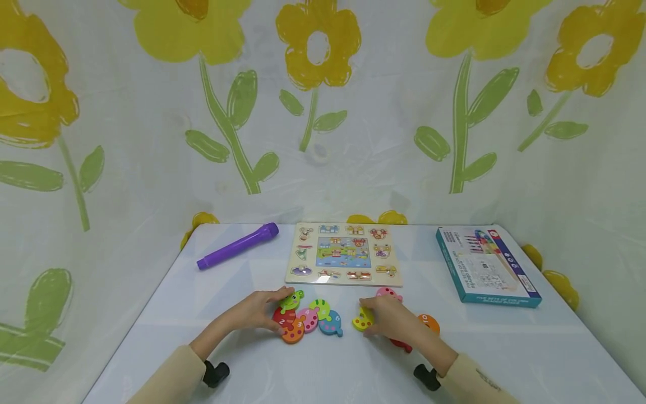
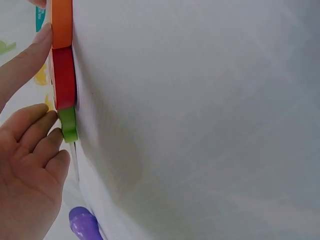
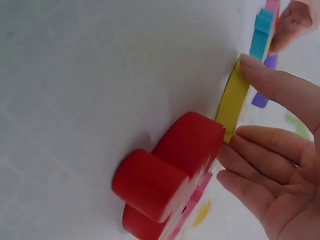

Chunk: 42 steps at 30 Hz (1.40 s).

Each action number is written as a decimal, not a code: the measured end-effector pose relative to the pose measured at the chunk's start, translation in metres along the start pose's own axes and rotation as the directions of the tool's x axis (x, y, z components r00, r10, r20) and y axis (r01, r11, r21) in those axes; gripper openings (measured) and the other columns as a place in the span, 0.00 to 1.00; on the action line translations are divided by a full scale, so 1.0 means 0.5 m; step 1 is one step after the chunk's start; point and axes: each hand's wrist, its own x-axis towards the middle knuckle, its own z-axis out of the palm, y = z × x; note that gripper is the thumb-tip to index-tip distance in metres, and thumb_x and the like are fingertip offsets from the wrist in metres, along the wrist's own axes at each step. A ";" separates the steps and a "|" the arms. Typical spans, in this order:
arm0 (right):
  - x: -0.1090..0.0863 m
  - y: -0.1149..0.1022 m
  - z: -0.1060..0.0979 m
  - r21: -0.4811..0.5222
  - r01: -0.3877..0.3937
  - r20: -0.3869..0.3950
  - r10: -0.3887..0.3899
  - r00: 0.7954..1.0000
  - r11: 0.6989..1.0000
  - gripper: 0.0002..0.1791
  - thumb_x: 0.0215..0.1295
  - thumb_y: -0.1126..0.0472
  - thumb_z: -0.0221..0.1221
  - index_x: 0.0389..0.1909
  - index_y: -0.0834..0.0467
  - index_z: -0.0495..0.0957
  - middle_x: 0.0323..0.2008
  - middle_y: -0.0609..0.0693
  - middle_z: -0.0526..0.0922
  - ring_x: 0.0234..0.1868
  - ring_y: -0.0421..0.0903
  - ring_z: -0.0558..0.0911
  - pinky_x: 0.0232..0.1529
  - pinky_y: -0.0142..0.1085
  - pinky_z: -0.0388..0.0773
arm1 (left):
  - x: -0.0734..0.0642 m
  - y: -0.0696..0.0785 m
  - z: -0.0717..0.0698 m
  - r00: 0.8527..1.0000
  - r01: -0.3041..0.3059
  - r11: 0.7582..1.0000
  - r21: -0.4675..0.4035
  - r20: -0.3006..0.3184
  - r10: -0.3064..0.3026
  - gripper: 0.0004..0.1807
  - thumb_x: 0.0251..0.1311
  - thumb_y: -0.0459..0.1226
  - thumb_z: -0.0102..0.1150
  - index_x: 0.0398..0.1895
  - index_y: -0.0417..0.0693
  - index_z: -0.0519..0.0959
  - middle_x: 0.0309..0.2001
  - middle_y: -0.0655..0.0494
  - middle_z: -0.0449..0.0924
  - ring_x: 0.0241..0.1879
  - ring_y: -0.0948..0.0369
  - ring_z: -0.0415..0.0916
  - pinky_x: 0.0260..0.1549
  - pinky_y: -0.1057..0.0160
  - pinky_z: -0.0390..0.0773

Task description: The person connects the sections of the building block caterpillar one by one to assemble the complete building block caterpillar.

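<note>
A caterpillar puzzle of joined number pieces [image 1: 309, 320] lies on the table, from a green smiling head [image 1: 290, 303] through red, orange, pink and green to a blue piece [image 1: 331, 324]. My left hand [image 1: 259, 310] holds its head end, thumb against the orange piece [image 2: 62, 25] and fingertips at the green head. Between thumb and fingers my right hand [image 1: 391, 318] pinches a yellow dotted piece [image 3: 233, 97], apart from the blue piece. Beside that hand lie a red piece [image 3: 190, 142], a pink piece [image 1: 388, 293] and an orange piece [image 1: 429, 323], partly hidden by it.
Behind the caterpillar lies a wooden picture board [image 1: 343, 275]. A purple toy microphone [image 1: 237, 247] is at the back left, and a flat teal-edged box [image 1: 487, 266] at the back right. Flower-printed cloth [image 1: 363, 168] surrounds the white table [image 1: 323, 376].
</note>
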 end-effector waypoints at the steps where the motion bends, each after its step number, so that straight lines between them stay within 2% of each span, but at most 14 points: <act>1: 0.001 -0.002 0.000 -0.008 0.001 -0.003 -0.001 1.000 1.000 0.33 0.44 0.59 0.76 0.55 0.63 0.79 0.50 0.54 0.83 0.51 0.51 0.80 0.51 0.44 0.80 | 0.000 -0.001 0.001 1.000 0.001 1.000 0.000 0.000 -0.001 0.48 0.45 0.42 0.76 0.70 0.41 0.63 0.71 0.44 0.60 0.70 0.42 0.54 0.64 0.39 0.58; 9: -0.001 -0.003 0.003 -0.014 0.000 -0.007 0.000 1.000 1.000 0.32 0.44 0.59 0.76 0.53 0.62 0.80 0.49 0.53 0.84 0.49 0.50 0.81 0.49 0.43 0.80 | -0.004 -0.001 0.009 1.000 0.012 1.000 -0.020 -0.012 -0.012 0.48 0.45 0.43 0.76 0.71 0.43 0.63 0.71 0.45 0.59 0.70 0.43 0.54 0.65 0.41 0.58; 14: -0.010 -0.001 0.002 -0.019 0.016 -0.015 -0.016 1.000 1.000 0.30 0.43 0.57 0.77 0.50 0.62 0.82 0.46 0.53 0.85 0.48 0.50 0.81 0.49 0.44 0.81 | -0.007 -0.003 0.013 1.000 -0.009 1.000 -0.028 -0.020 0.008 0.48 0.45 0.43 0.76 0.71 0.42 0.63 0.71 0.44 0.59 0.70 0.44 0.54 0.65 0.43 0.59; 23: -0.036 -0.018 0.001 0.064 0.058 -0.003 -0.058 0.998 0.996 0.29 0.46 0.58 0.75 0.51 0.62 0.81 0.49 0.54 0.84 0.54 0.54 0.79 0.52 0.48 0.78 | -0.005 -0.005 0.013 0.999 -0.031 0.999 -0.019 -0.025 0.030 0.48 0.46 0.44 0.75 0.70 0.41 0.63 0.70 0.44 0.60 0.70 0.44 0.55 0.65 0.44 0.59; 32: -0.037 -0.039 0.015 0.004 0.121 0.022 -0.121 0.992 0.993 0.28 0.48 0.54 0.74 0.50 0.62 0.82 0.49 0.53 0.84 0.53 0.53 0.80 0.53 0.47 0.78 | -0.006 -0.005 0.011 0.999 -0.040 0.999 -0.006 -0.034 0.039 0.48 0.46 0.45 0.75 0.70 0.40 0.63 0.70 0.44 0.60 0.70 0.44 0.55 0.65 0.44 0.59; 42: -0.034 -0.068 0.023 -0.031 0.113 0.018 -0.113 0.993 0.993 0.27 0.48 0.53 0.74 0.50 0.60 0.82 0.49 0.53 0.84 0.53 0.53 0.80 0.52 0.45 0.79 | -0.007 -0.009 0.010 0.999 -0.033 0.999 -0.008 -0.040 0.033 0.48 0.46 0.45 0.75 0.70 0.41 0.63 0.70 0.44 0.60 0.70 0.44 0.55 0.65 0.44 0.59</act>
